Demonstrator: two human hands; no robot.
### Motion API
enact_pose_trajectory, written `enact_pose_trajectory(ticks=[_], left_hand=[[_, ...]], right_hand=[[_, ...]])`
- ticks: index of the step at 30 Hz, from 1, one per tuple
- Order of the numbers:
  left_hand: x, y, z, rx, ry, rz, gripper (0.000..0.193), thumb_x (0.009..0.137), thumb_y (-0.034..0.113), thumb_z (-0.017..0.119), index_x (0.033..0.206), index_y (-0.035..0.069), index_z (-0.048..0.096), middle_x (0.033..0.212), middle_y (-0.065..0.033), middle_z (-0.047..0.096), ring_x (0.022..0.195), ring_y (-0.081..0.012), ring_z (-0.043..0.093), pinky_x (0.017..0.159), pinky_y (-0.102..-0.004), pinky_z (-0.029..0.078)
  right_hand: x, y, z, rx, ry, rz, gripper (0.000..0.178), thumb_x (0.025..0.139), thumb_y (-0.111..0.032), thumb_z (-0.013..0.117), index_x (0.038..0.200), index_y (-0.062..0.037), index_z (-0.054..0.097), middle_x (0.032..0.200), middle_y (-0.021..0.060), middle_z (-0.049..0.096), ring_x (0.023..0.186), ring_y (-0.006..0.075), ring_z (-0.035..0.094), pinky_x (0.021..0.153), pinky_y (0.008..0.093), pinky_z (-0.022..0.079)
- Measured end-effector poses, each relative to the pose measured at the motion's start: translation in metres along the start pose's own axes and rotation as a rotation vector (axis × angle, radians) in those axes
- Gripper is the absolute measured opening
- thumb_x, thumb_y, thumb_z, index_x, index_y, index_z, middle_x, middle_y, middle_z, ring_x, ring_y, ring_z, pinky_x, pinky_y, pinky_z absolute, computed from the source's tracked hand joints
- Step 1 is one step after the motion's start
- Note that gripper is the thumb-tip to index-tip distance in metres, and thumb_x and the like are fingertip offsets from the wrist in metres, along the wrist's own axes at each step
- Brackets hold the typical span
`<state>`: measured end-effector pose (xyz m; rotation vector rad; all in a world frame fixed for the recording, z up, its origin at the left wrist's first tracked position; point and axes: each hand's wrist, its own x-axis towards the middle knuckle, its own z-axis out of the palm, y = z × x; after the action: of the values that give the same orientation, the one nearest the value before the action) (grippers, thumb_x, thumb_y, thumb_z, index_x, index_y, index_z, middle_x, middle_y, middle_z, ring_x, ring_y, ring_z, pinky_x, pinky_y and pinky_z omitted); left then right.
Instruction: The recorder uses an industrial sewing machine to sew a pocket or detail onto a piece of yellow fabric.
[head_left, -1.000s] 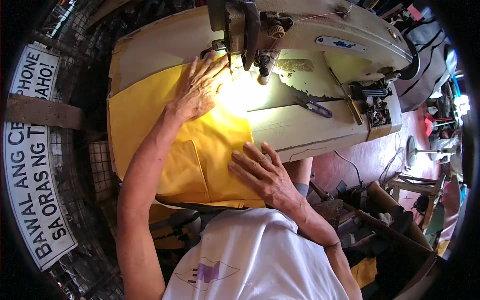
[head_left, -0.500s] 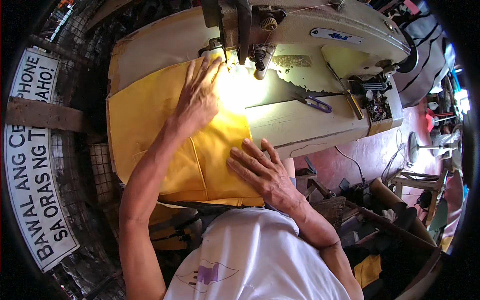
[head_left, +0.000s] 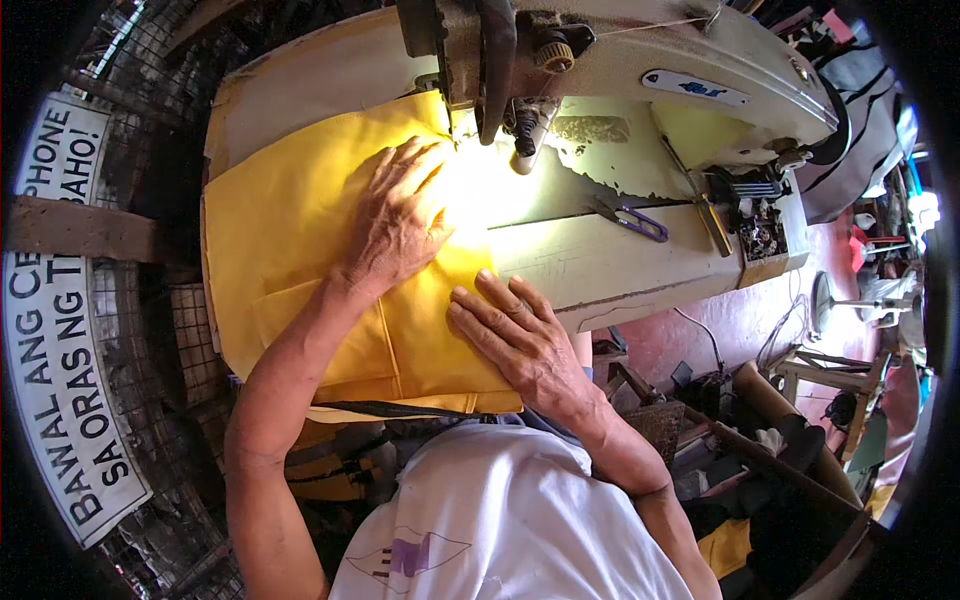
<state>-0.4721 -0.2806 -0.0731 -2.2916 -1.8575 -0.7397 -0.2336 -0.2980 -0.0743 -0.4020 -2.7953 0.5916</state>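
Observation:
A yellow piece of material (head_left: 290, 215), with seams and a folded panel, lies across the bed of a sewing machine (head_left: 640, 60). My left hand (head_left: 400, 220) rests open on it, fingers slightly bent and pointing to the brightly lit needle area. Glare hides the needle and the stitching point. My right hand (head_left: 525, 345) lies open on the material's right edge, nearer my body, fingers spread. Neither hand grips anything. A dark zipper-like strip (head_left: 390, 409) runs along the near edge of the material.
Thread snips (head_left: 638, 224) with purple handles lie on the machine bed, right of the light. Beyond them are a yellow-handled screwdriver (head_left: 712, 225) and a small tray of bits (head_left: 760, 232). Wire mesh (head_left: 195, 335) and a sign (head_left: 65, 330) stand at left; a fan (head_left: 825, 303) is at right.
My left hand has slid back toward me over the material, away from the presser area. The material's far corner beside the needle is now uncovered. My right hand stays on the right edge.

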Motion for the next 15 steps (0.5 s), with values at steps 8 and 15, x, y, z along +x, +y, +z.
enact_pose_trajectory(ticks=[8, 15], left_hand=[[0.002, -0.008, 0.003, 0.005, -0.017, -0.029, 0.038, 0.078, 0.009, 0.062, 0.114, 0.000, 0.060, 0.122, -0.0175, 0.056, 0.121, -0.0346, 0.049, 0.106, -0.0472, 0.037], [0.015, -0.028, 0.002, -0.008, -0.114, -0.084, 0.038, 0.082, 0.011, 0.061, 0.119, 0.002, 0.058, 0.129, -0.0193, 0.054, 0.126, -0.0371, 0.047, 0.111, -0.0504, 0.032]], right_hand=[[0.008, 0.004, -0.001, 0.012, 0.051, 0.004, 0.048, 0.087, -0.016, 0.050, 0.134, -0.0053, 0.051, 0.143, 0.0114, 0.047, 0.137, 0.0306, 0.040, 0.114, 0.0476, 0.029], [0.029, 0.013, -0.002, -0.020, 0.091, 0.023, 0.047, 0.086, -0.015, 0.055, 0.132, -0.0042, 0.053, 0.139, 0.0107, 0.051, 0.133, 0.0290, 0.045, 0.109, 0.0449, 0.034]])
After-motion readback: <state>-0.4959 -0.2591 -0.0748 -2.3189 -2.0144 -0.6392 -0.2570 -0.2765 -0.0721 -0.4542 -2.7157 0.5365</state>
